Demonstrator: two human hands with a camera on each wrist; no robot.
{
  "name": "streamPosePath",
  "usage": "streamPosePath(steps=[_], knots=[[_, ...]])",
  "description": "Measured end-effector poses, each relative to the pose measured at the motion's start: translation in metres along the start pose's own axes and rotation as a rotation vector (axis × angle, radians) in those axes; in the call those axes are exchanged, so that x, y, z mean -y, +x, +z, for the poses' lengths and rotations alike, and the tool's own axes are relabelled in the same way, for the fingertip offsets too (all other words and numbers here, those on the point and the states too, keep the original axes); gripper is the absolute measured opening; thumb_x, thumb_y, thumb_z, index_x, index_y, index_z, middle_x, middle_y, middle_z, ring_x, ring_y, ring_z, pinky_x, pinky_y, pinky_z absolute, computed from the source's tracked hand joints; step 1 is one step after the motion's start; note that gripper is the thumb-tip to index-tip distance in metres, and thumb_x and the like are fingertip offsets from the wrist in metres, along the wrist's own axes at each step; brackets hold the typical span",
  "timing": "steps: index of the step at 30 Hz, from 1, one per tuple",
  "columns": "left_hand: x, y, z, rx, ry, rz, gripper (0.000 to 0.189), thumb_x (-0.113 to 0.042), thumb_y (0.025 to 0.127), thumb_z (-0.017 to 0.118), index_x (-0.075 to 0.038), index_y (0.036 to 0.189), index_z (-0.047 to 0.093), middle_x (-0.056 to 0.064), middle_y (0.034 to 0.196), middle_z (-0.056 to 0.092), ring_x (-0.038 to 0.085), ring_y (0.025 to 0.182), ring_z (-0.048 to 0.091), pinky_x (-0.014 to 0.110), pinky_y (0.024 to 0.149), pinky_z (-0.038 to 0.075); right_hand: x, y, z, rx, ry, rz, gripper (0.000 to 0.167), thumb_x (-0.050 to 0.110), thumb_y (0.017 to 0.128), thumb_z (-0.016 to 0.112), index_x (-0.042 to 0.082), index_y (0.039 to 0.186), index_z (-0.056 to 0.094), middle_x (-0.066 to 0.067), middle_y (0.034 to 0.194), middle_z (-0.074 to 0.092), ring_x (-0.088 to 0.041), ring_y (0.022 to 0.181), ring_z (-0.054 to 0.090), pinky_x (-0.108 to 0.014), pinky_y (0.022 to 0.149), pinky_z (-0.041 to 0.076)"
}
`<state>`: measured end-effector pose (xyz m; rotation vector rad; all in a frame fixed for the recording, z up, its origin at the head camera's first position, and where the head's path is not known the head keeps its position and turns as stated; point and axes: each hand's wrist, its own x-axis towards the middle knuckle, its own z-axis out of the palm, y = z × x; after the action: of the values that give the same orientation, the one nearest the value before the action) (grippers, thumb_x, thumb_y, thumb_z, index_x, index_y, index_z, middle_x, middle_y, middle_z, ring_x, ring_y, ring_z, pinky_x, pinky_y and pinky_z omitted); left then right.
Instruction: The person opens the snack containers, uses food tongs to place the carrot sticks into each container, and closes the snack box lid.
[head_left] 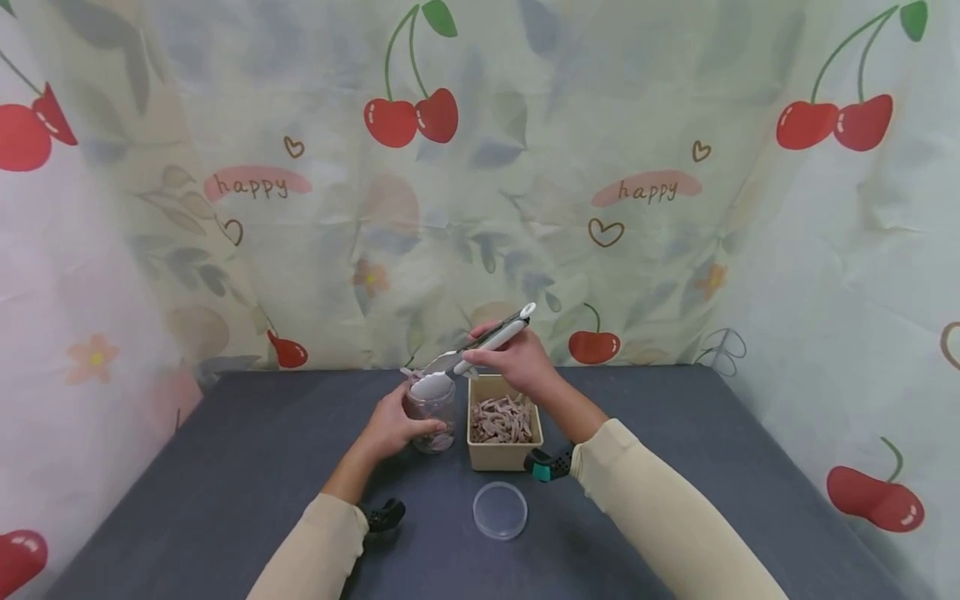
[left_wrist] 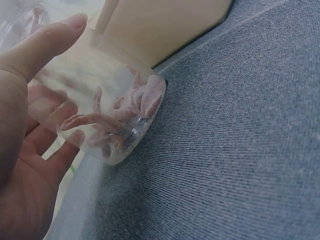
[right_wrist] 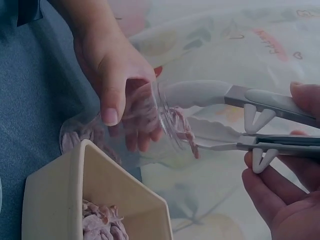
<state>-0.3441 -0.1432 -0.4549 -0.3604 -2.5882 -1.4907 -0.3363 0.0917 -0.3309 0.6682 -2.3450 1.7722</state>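
My left hand grips a clear jar from its left side, thumb in front and fingers behind. Pinkish-brown strips lie in the bottom of the jar, which is tilted in the left wrist view. My right hand holds tongs with white tips and grey-black handles. The tongs' tips reach the jar's mouth from the upper right, and one tip overlaps the opening. More strips hang out over the jar's rim between the tips in the right wrist view.
A beige rectangular box with a heap of similar strips stands just right of the jar. In front of it a round translucent lid lies on the dark blue tabletop. A cherry-patterned curtain hangs behind.
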Motion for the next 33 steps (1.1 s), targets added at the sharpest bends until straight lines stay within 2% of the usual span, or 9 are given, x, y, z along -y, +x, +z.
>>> streamPosePath(steps=[9,16,24,33], knots=[[0.0015,0.0007,0.0014,0.012,-0.026,-0.016,0.076,-0.024,0.067,0.091,-0.004,0.129,0.053,0.009,0.109,0.064,0.023,0.096,0.06,0.042,0.084,0.049,0.0022,-0.0022,-0.0046,0.012,0.059,-0.017,0.034,0.008,0.08,0.08,-0.004,0.109,0.067,-0.012,0.099,0.069,-0.019,0.082,0.065,-0.032,0.074,0.052],[0.0002,0.001,0.0005,0.005,-0.013,-0.012,0.079,-0.024,0.068,0.091,-0.004,0.133,0.051,0.011,0.116,0.063,0.026,0.103,0.059,0.045,0.09,0.046,0.0057,-0.0018,-0.0087,-0.017,0.057,-0.04,0.029,0.008,0.08,0.079,-0.001,0.106,0.069,-0.011,0.097,0.07,-0.017,0.08,0.065,-0.03,0.072,0.051],[0.0013,0.0013,0.0008,0.01,-0.008,-0.02,0.067,-0.023,0.07,0.09,-0.007,0.126,0.056,0.008,0.116,0.063,0.024,0.099,0.059,0.043,0.084,0.048,0.004,-0.0035,-0.0097,-0.042,0.03,-0.032,0.026,0.012,0.082,0.079,0.002,0.105,0.071,-0.007,0.095,0.07,-0.019,0.078,0.062,-0.034,0.07,0.048],[-0.0013,0.0011,0.0006,0.016,-0.014,-0.02,0.08,-0.022,0.07,0.09,-0.005,0.137,0.049,0.011,0.119,0.062,0.026,0.103,0.06,0.045,0.086,0.048,0.0014,-0.0062,-0.0057,-0.041,0.077,-0.011,0.031,0.011,0.082,0.08,-0.001,0.108,0.07,-0.014,0.101,0.07,-0.017,0.082,0.064,-0.03,0.071,0.048]])
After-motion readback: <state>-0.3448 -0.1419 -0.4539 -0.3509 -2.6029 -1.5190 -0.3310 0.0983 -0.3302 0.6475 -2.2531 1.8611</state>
